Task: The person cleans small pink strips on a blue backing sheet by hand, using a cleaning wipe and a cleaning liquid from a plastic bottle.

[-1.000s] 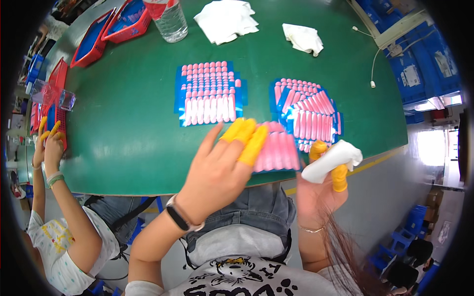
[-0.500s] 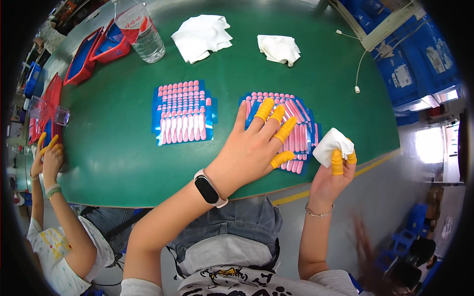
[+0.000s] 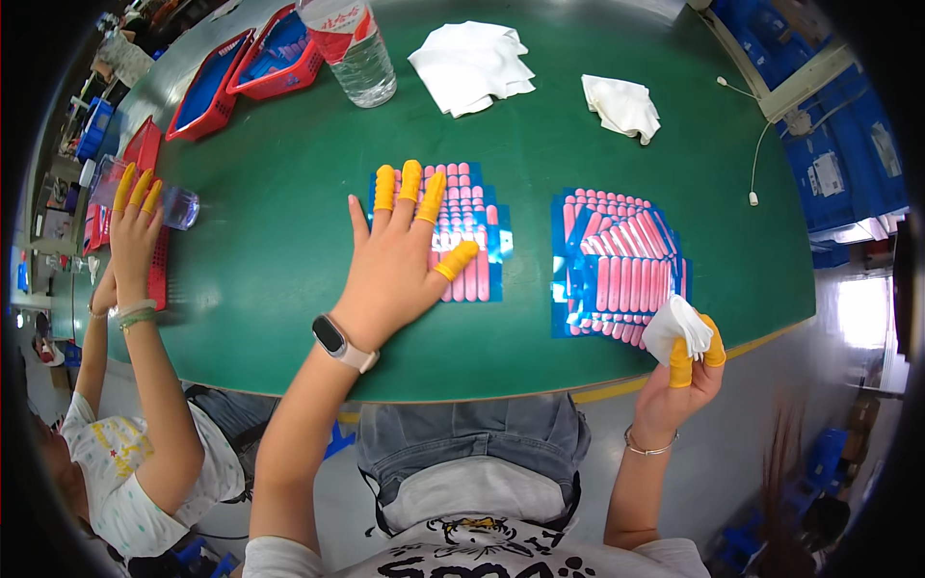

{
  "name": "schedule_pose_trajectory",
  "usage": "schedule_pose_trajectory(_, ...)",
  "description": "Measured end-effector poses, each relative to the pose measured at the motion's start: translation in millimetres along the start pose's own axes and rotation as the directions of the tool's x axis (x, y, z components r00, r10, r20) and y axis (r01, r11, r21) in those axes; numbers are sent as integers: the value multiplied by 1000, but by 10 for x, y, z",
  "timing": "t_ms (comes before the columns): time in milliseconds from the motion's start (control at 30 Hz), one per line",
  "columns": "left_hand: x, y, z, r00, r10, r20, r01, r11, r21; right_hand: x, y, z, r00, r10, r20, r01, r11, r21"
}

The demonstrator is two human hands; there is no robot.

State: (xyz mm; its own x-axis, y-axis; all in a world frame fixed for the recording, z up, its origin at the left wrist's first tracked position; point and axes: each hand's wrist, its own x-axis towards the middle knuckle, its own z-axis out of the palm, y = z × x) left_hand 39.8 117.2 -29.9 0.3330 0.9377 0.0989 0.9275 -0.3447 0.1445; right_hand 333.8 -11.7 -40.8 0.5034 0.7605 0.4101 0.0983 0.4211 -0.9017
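Over the table, the left hand lies spread, unclenched, on one pink pile; at its three o'clock sits another pile, at whose five o'clock the right hand pinches a cloth.

Green table; pink strips make striped rows on blue sheets at 12 and 3 o'clock; yellow finger cots; white cloths at 12, 1 and 3; red baskets between 10 and 11; blue bins at 2
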Motion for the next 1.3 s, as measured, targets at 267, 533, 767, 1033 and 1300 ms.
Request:
schedule_pose_trajectory(267,-873,53,-317,973,70,-220,-103,985,-139,-90,-193,232,992,-55,115,61,997,-44)
schedule_pose_trajectory(533,-1617,504,-326,998,-13,60,27,971,-236,-227,-413,1081,746,5,665,272,911,-311)
schedule_pose_trajectory(767,-1731,658,-290,996,-55,68,66,983,-169,-206,-272,1446,457,-19,889,690,639,-340)
schedule_pose_trajectory(1033,-1769,628,-191,994,-56,-93,38,982,-183,-129,-245,1571,286,-13,958,734,646,-210)
schedule_pose_trajectory(1300,-1732,670,-178,978,-151,-144,107,956,-274,-80,-275,1528,203,-6,979,772,616,-157)
